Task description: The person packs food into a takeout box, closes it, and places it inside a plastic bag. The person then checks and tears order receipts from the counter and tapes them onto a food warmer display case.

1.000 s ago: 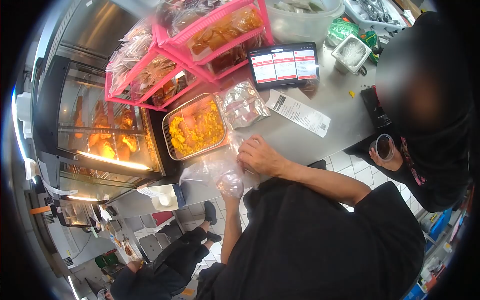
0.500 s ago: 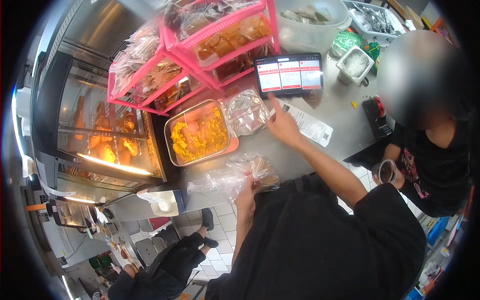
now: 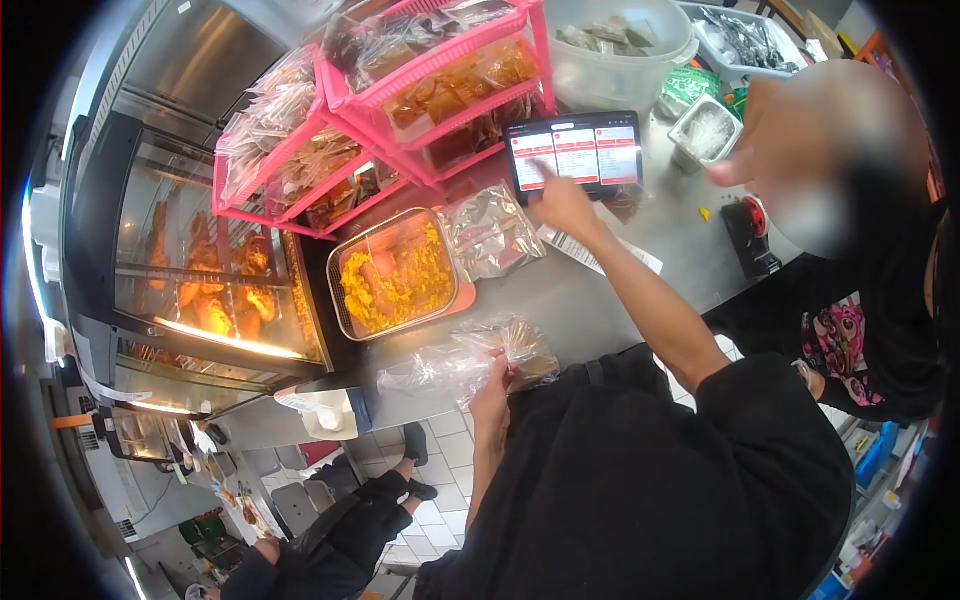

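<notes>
My left hand [image 3: 492, 393] pinches a clear plastic bag [image 3: 465, 362] with something brown inside, above the near edge of the steel counter. My right hand [image 3: 566, 208] holds nothing; its index finger stretches toward the left part of a tablet [image 3: 575, 155] showing white panels with red bars. Whether the fingertip touches the screen I cannot tell. A foil-topped packet [image 3: 492, 232] lies left of that hand, and a printed receipt [image 3: 638, 262] lies partly behind my wrist. Beside the foil is a metal tray [image 3: 340, 300] with yellow and pinkish food.
Pink baskets [image 3: 375, 105] full of bagged packets stand behind the tray. A lit glass food warmer [image 3: 215, 255] is at the left. A metal container [image 3: 706, 133] and a black-and-red device [image 3: 750, 235] sit right. One co-worker [image 3: 870, 270] stands close at right; another [image 3: 330, 525] is lower left.
My right hand has moved up and left from beside the receipt and foil onto the tablet. My left hand keeps the bag. The right co-worker's cup is no longer visible; a hand is raised.
</notes>
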Available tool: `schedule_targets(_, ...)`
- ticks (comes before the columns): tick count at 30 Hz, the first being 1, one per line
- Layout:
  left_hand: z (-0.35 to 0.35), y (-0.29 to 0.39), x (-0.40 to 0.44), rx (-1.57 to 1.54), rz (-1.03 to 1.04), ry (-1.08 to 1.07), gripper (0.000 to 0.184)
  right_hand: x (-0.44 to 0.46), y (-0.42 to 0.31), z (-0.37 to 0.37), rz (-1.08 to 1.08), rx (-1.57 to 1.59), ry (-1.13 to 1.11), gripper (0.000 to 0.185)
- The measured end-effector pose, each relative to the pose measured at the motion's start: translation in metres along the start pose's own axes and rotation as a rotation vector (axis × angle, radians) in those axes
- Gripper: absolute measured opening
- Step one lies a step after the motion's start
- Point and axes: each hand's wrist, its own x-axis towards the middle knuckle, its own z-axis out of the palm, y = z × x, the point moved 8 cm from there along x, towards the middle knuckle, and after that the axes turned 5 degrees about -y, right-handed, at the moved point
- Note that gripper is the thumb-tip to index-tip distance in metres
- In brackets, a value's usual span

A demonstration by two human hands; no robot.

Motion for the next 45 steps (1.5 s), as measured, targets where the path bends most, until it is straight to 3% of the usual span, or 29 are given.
schedule_targets(4, 0.002, 0.006, 0.000, 0.024, 0.010, 0.009, 0.029, -0.102, -0.070, 0.040, -0.587, 0.307, -0.650, 0.035)
schedule_targets(6, 0.003, 0.008, 0.000, 0.017, 0.025, 0.013, 0.029, -0.156, -0.087, 0.053, -0.543, 0.487, -0.898, 0.029)
schedule_targets(7, 0.005, 0.009, -0.001, 0.022, 0.008, 0.022, 0.031, -0.176, -0.091, 0.060, -0.551, 0.487, -0.914, 0.029)
schedule_targets(12, 0.003, 0.003, 0.003, -0.037, 0.024, 0.008, 0.035, -0.198, -0.085, 0.075, -0.639, 0.783, -0.603, 0.021)
schedule_targets(16, 0.005, -0.001, 0.003, 0.015, 0.047, -0.026, 0.034, -0.198, -0.082, 0.068, -0.566, 0.785, -0.593, 0.015)
schedule_targets(18, 0.008, 0.003, -0.001, 0.056, 0.068, -0.032, 0.033, -0.195, -0.070, 0.076, -0.222, 0.747, -0.561, 0.014)
schedule_targets(22, 0.015, 0.010, -0.015, 0.092, 0.032, -0.009, 0.039, -0.194, -0.058, 0.077, -0.023, 0.812, -0.504, 0.016)
schedule_targets(25, 0.007, 0.001, -0.008, 0.127, 0.044, -0.003, 0.042, -0.195, -0.061, 0.075, -0.124, 0.746, -0.522, 0.025)
schedule_targets(26, 0.005, -0.001, -0.003, 0.137, 0.080, -0.001, 0.044, -0.200, -0.066, 0.071, -0.151, 0.730, -0.571, 0.035)
schedule_targets(28, 0.006, -0.010, 0.001, 0.082, 0.035, -0.053, 0.037, -0.190, -0.097, 0.015, -0.178, 0.708, -0.626, 0.046)
schedule_targets(30, 0.012, -0.017, 0.002, 0.001, -0.047, -0.153, 0.031, -0.197, -0.175, -0.059, -1.201, -0.305, -0.736, 0.057)
schedule_targets(37, 0.039, 0.016, -0.014, 0.132, 0.147, -0.379, 0.031, -0.221, -0.197, -0.037, -1.169, -0.351, -0.666, 0.063)
schedule_targets(39, 0.038, 0.021, -0.014, 0.169, 0.238, -0.372, 0.031, -0.226, -0.197, -0.024, -1.084, -0.552, -0.839, 0.076)
schedule_targets(40, 0.031, 0.019, -0.011, 0.186, 0.282, -0.334, 0.031, -0.227, -0.211, -0.034, -1.185, -0.394, -0.515, 0.065)
schedule_targets(41, 0.012, 0.006, 0.005, 0.156, 0.315, -0.258, 0.031, -0.230, -0.205, -0.032, -1.191, -0.374, -0.513, 0.066)
schedule_targets(43, 0.012, -0.001, 0.014, 0.586, 0.601, -0.294, 0.032, -0.234, -0.221, -0.053, -1.257, -0.341, -0.540, 0.068)
schedule_targets(44, 0.014, -0.002, 0.012, 0.726, 0.694, -0.276, 0.032, -0.233, -0.219, -0.057, -1.221, -0.208, -0.550, 0.059)
schedule_targets(45, 0.012, -0.002, 0.012, 0.544, 0.622, -0.282, 0.026, -0.221, -0.201, -0.049, -1.014, 0.020, -0.581, 0.050)
